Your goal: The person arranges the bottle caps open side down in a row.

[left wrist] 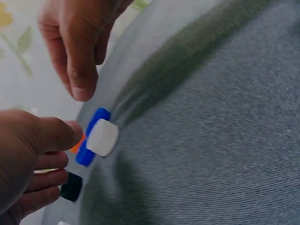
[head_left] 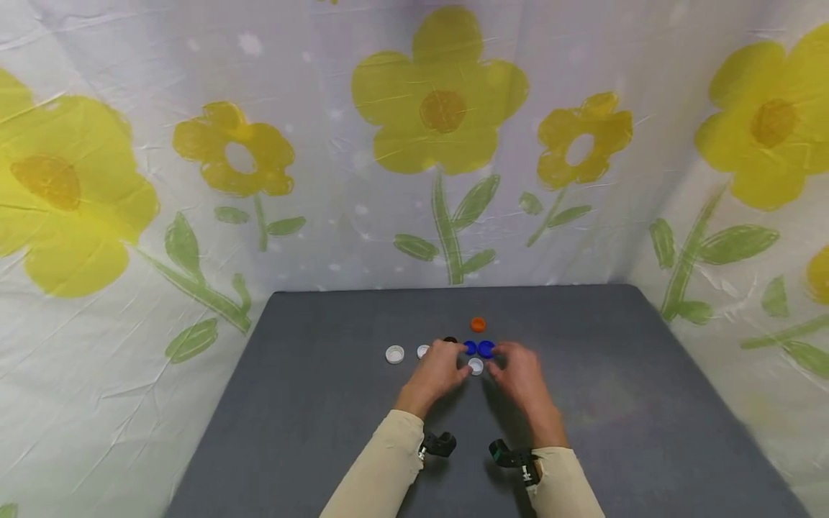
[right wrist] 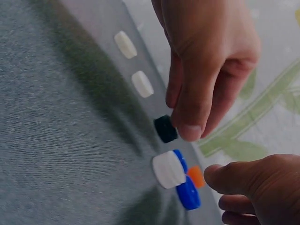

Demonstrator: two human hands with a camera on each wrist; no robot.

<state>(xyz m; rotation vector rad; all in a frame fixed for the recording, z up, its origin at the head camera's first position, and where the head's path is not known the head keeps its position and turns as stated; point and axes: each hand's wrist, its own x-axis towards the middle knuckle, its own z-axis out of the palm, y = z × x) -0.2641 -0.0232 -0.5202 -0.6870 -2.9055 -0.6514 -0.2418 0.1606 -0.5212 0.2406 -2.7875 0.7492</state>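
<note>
A white bottle cap (head_left: 476, 367) lies between my two hands, with a smaller blue cap (head_left: 470, 348) and a larger blue cap (head_left: 486, 350) just behind it. My left hand (head_left: 435, 373) hovers to their left, thumb stretched out and fingers loosely bent, partly covering a black cap (head_left: 450, 339). On the other side, my right hand (head_left: 522, 374) has its fingertips beside the larger blue cap. Neither hand grips a cap; whether the fingertips touch the blue ones I cannot tell. In the right wrist view the white cap (right wrist: 168, 169) sits against the blue caps.
An orange cap (head_left: 478, 324) lies behind the blue ones. Two more white caps, one (head_left: 394, 354) farther left and one (head_left: 423, 351) by the left hand, rest on the dark grey table (head_left: 311, 403). A flowered curtain (head_left: 324, 237) hangs along the table's back edge.
</note>
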